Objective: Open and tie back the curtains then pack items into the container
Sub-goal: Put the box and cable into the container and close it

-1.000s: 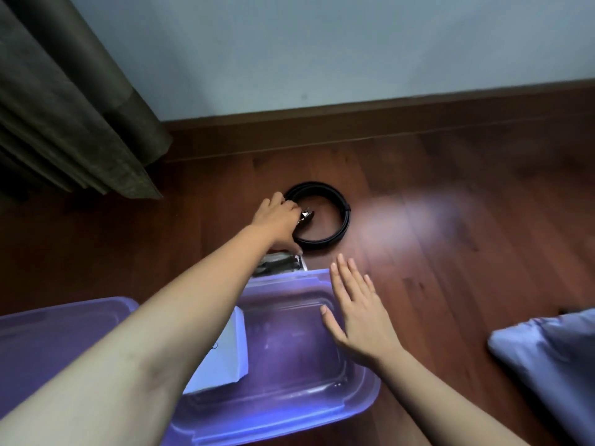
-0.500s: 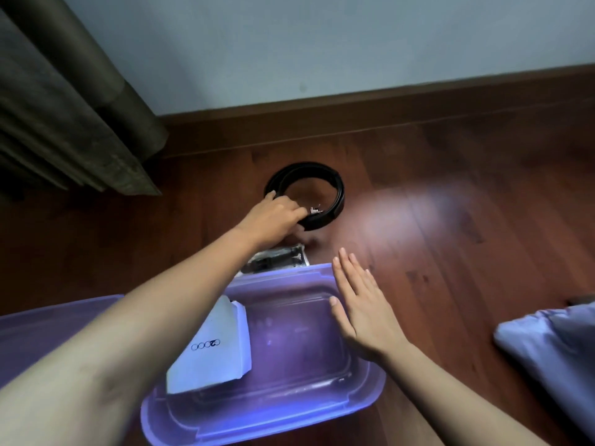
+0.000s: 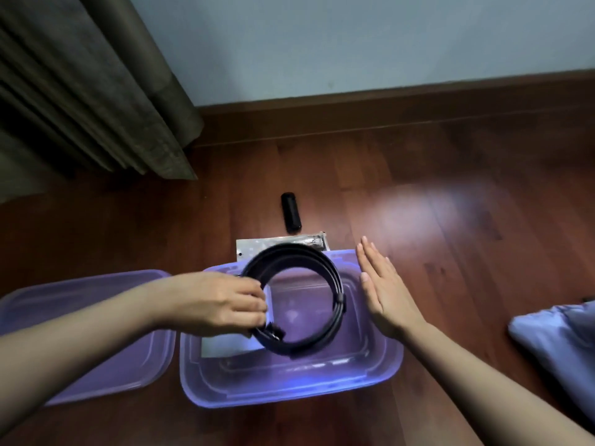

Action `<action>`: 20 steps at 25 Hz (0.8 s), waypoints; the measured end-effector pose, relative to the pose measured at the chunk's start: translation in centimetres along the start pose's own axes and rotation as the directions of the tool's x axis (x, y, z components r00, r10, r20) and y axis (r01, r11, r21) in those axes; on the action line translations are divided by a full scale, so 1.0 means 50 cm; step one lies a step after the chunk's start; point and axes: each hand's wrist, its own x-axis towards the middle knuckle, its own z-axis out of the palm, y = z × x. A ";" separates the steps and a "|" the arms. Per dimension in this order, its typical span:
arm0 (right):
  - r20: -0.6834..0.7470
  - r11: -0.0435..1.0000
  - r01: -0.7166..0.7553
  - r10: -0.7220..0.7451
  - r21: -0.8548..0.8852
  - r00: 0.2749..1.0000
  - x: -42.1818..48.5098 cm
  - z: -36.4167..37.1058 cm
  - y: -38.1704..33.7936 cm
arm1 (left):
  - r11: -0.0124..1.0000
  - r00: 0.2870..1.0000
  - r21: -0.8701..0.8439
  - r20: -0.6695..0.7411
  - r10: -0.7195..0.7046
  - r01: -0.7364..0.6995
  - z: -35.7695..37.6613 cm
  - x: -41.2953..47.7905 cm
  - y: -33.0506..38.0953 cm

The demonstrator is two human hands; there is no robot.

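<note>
Over the open purple container (image 3: 289,389) on the wood floor (image 3: 450,175): coiled black belt (image 3: 335,284), tilted in the air, gripped at its near-left edge by the left hand (image 3: 219,304), fingers curled round the bands. Right hand (image 3: 383,291) flat, fingers straight and together, holding nothing, just beside the right rim; contact uncertain. Inside the container, under the belt: white card (image 3: 225,346), mostly covered, no print legible. Left of the container: purple lid (image 3: 83,333), flat on the floor. Beyond the far rim: foil packet (image 3: 273,247), then black cylinder (image 3: 290,212). Far left: brown curtain (image 3: 96,91). Far right: blue cloth (image 3: 560,342).
</note>
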 end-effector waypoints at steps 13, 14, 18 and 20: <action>-0.015 0.999 0.003 -0.003 0.033 1.000 0.001 -0.001 -0.003 | 0.994 0.899 0.054 0.423 -0.111 0.097 0.140 0.148 0.016; -0.015 1.000 0.004 -0.003 0.028 1.000 0.000 0.000 -0.004 | 0.984 0.874 0.067 0.451 -0.180 0.168 0.144 0.154 0.019; -0.015 1.000 0.004 -0.004 -0.011 1.000 0.000 0.000 -0.003 | 0.961 0.805 0.207 0.530 -0.269 0.184 0.154 0.185 0.032; -0.014 1.000 0.005 -0.005 -0.011 1.000 0.000 0.001 -0.004 | 0.964 0.773 0.185 0.577 -0.263 0.189 0.134 0.195 0.036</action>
